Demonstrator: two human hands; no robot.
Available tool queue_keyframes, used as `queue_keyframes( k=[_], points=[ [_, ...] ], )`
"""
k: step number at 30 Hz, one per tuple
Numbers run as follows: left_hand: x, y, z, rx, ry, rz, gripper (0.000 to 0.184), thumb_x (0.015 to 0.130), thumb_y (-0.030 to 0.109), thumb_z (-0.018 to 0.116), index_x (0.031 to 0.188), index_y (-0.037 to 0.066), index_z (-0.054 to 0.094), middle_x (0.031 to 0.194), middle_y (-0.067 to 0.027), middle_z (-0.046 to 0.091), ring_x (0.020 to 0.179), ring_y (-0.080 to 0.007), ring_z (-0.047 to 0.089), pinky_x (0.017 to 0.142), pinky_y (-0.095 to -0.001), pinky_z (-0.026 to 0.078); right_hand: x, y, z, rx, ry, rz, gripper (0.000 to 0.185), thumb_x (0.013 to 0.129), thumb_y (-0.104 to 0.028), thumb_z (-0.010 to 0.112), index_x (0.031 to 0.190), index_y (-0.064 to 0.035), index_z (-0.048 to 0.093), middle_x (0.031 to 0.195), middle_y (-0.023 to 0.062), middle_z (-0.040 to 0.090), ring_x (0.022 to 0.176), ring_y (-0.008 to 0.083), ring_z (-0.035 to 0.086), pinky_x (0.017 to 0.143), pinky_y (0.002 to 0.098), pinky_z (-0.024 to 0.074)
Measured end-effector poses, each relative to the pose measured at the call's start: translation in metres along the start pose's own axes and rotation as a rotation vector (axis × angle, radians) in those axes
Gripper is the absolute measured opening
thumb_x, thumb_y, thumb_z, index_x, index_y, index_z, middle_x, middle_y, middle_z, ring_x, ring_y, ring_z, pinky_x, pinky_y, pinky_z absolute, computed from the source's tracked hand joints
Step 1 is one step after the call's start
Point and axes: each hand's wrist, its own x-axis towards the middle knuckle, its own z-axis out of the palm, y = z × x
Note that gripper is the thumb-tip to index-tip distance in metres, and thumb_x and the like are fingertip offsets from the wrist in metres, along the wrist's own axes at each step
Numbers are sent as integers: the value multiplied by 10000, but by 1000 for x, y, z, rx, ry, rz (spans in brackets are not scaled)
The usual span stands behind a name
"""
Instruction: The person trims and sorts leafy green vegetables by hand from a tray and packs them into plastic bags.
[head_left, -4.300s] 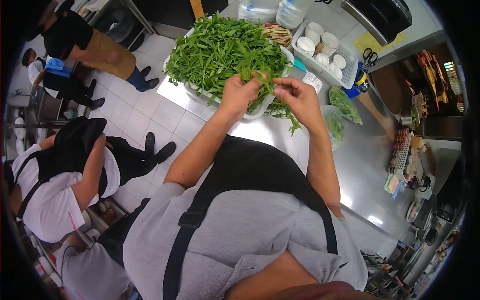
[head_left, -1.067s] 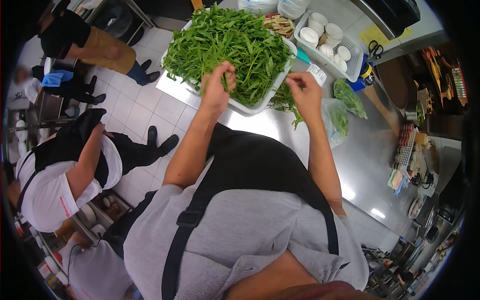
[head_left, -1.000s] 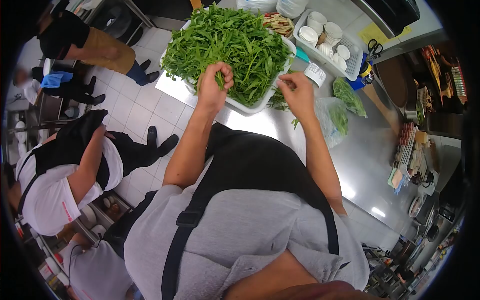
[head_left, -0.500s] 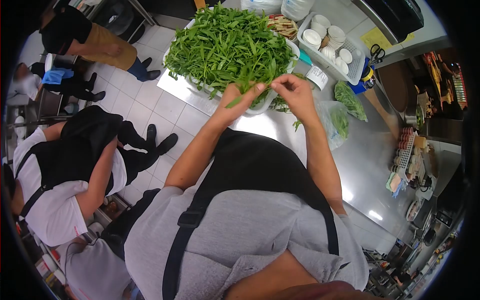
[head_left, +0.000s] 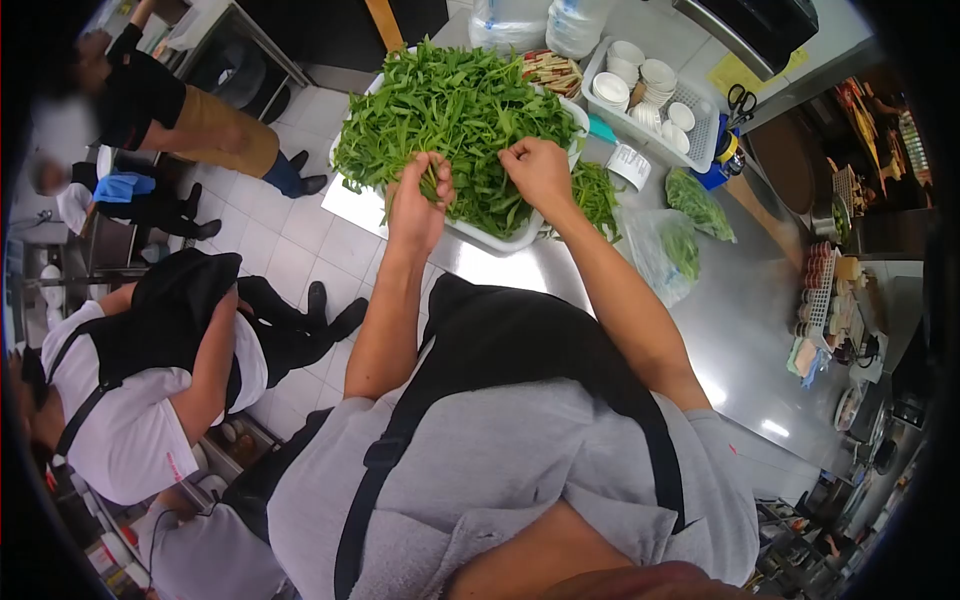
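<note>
A heap of long green leaves (head_left: pixel 455 110) fills a white tub (head_left: pixel 515 240) on the steel counter. My left hand (head_left: pixel 420 205) is closed round some green stems at the tub's near left edge. Over the right part of the heap is my right hand (head_left: pixel 540 175), its fingers pinched together against the leaves; whatever lies between them is too small to make out. More loose greens (head_left: pixel 597 200) lie on the counter, right beside the tub.
Right of the tub are bagged greens (head_left: pixel 680 245), a printed white container (head_left: pixel 630 165) and a basket (head_left: pixel 705 130) with small white dishes. Scissors (head_left: pixel 741 102) lie beyond. Several people stand at the left, one in a black apron (head_left: pixel 165 320).
My hands have moved apart from their meeting point at the tub's near edge. The left went left with stems; the right moved left onto the heap. The view has shifted slightly.
</note>
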Motion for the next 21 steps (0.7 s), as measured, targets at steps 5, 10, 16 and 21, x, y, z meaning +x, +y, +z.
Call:
queue_keyframes(
  k=[5,10,16,21],
  points=[
    [-4,-1,-6,-79,-70,-48,118,1058,167,467,1020,89,547,811,5,473,673,-84,395,587,-236,330,-15,-3,-38,374,-139,81,277,865,-279,805,830,-15,729,619,-32,571,555,79,485,534,278,395],
    [-3,-19,9,-144,-278,-115,84,975,55,607,1023,100,554,821,32,476,671,-61,394,576,-224,325,-33,-5,-59,635,-277,131,253,919,-263,764,944,-14,725,682,-65,573,592,36,443,544,222,350],
    [-14,-36,52,145,-225,-129,210,896,69,733,1074,32,629,872,3,621,634,-31,434,533,-210,325,-44,-4,-74,498,-362,21,229,947,-233,713,914,-6,719,738,-23,623,609,57,472,550,250,376],
    [-14,-42,60,319,-146,-61,204,902,128,750,1052,20,664,793,22,631,553,-21,386,497,-206,275,-50,-4,-80,240,-253,-84,209,912,-186,704,894,23,708,704,36,627,596,97,497,546,295,399]
  ],
)
